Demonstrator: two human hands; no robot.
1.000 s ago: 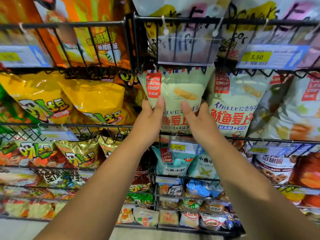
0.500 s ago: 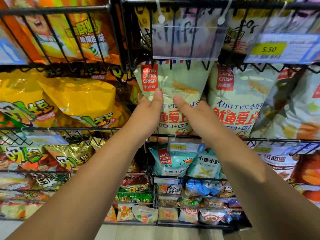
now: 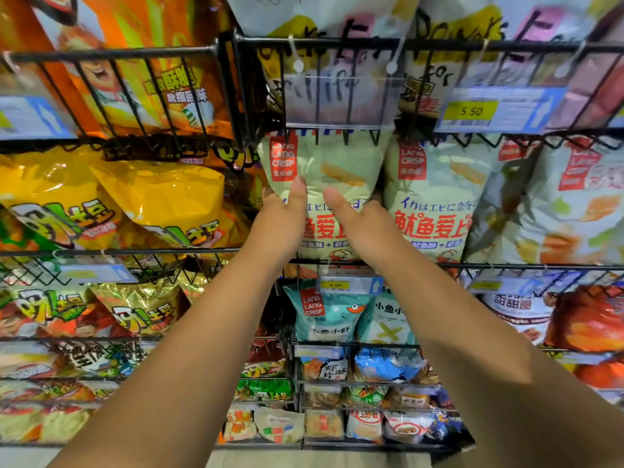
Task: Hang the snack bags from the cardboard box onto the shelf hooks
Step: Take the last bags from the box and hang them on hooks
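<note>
A person stocking a snack aisle lifts a pale green Lang Lang Crisp bag (image 3: 324,184) toward the wire rack (image 3: 337,45), its top edge tucked behind the clear price-label strip (image 3: 341,103) that hangs just above it. The left hand (image 3: 280,221) grips the bag's left edge, thumb pressed on the front below the red logo; the right hand (image 3: 358,217) clasps the right edge, thumb likewise on the front. A matching bag (image 3: 435,197) hangs just right of the held one, and yellow chip bags (image 3: 111,204) fill the bay to its left. The hook itself is hidden behind the label strip, so whether the bag has caught on it cannot be told. The step looks best done by keeping the bag square, easing its punched top straight onto the hook, and letting go only once it hangs level with its neighbour. The cardboard box is out of view.
</note>
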